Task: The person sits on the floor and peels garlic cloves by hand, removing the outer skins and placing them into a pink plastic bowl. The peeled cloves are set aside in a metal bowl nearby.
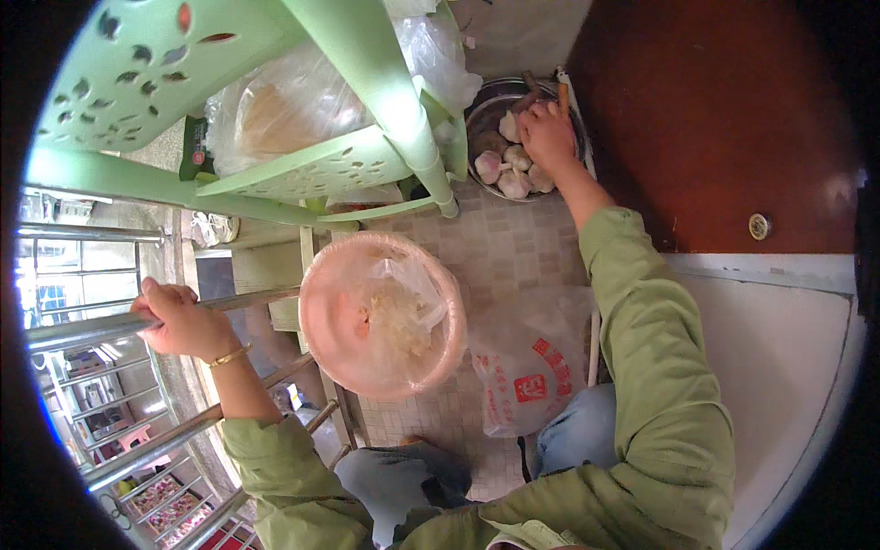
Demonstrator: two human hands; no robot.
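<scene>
My left hand (180,317) is closed around a metal railing bar (254,300) on the left side of the head view. At the upper right, my right hand (548,136) reaches into a round metal basin (474,113) on the floor. Several garlic bulbs (517,158) lie in that basin, and a brown stick-like thing (529,93) rests near its far rim. The right fingertips are at the garlic, but the back of the hand hides whether they grip a bulb. A pink plastic basin (323,309), lined with clear film, holds pale scraps (399,320) between my arms.
A green plastic shelf (405,124) with bagged goods (289,103) stands at the upper left. On the tiled floor (522,240) lies a clear plastic bag with red print (529,357). A brown cabinet door (701,124) and a white panel (763,344) flank my right arm.
</scene>
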